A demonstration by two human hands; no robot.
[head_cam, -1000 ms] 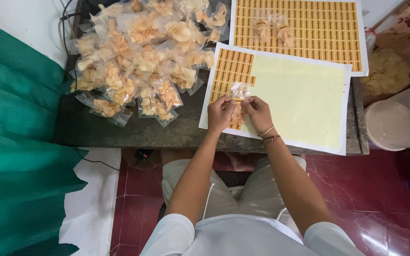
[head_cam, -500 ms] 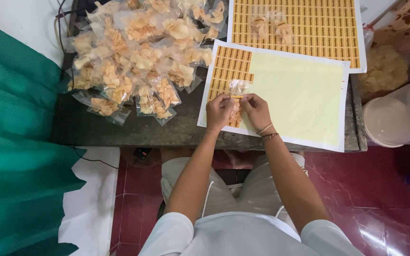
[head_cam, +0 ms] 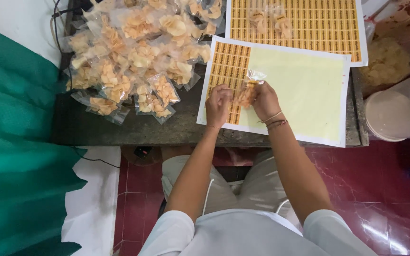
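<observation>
— Now, where are you?
— Your left hand pinches beside the small clear snack bag at frame centre; your right hand grips it over the label sheet.
— Next?
— Probably pressing a label flat.

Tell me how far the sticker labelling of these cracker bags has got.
Looks done: the near sticker sheet is mostly peeled, only a few columns left at its left edge. In hand: left hand and right hand hold one small cracker bag over it. Left: the far sticker sheet looks full, with two bags lying on it. Whether the heap of bags is labelled, I cannot tell.
</observation>
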